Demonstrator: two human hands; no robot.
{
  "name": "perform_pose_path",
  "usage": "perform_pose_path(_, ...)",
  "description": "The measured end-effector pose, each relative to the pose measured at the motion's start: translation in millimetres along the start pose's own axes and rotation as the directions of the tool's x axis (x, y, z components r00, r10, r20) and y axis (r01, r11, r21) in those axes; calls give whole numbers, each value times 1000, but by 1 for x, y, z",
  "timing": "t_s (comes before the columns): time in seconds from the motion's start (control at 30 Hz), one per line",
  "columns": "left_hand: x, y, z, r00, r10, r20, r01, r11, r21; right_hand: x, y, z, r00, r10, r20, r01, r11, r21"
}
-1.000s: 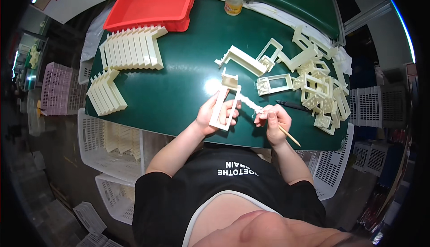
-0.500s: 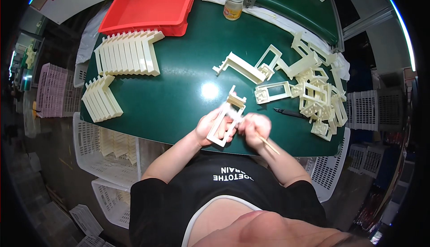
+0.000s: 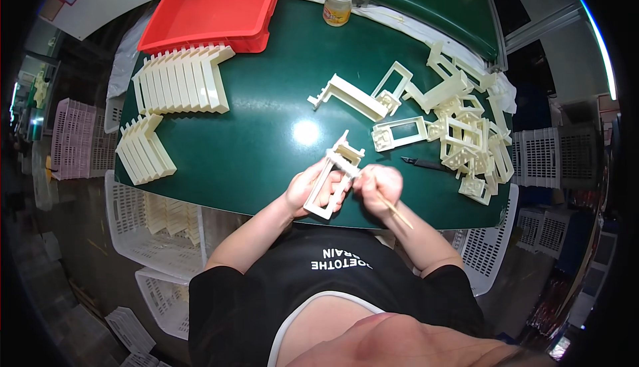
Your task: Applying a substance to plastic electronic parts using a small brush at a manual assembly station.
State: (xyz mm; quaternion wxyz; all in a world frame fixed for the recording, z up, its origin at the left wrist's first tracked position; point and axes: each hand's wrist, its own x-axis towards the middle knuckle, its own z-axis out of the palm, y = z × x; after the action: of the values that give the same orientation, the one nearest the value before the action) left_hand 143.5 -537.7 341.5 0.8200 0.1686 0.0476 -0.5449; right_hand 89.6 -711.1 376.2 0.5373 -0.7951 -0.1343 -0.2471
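hands (image 3: 307, 190) grip cream frame (image 3: 333, 177)

Workplace type: light-assembly or finishing station in a plastics workshop. Indicators: a green-covered workbench (image 3: 266, 141) fills the centre of the frame. Identical cream moulded plastic frames stand in ordered rows (image 3: 180, 87) at upper left, and lie in a loose heap (image 3: 466, 127) at right. A red plastic tray (image 3: 213, 7) sits at the top edge. White perforated crates (image 3: 153, 227) are stacked under the bench at lower left. A small glass jar (image 3: 338, 1) stands at top centre.
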Motion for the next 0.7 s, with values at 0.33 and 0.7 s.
perform_pose_path(0.33, 2, -3, -1, 993, -10, 121, -8, 989, 146, -9, -6, -8, 999, -49, -7, 49, 996, -74)
perform_pose_path(0.7, 3, -5, -10, 983, 5, 181, -26, 993, 114, -17, -9, -7, 997, -61, 41, 61, 998, -11)
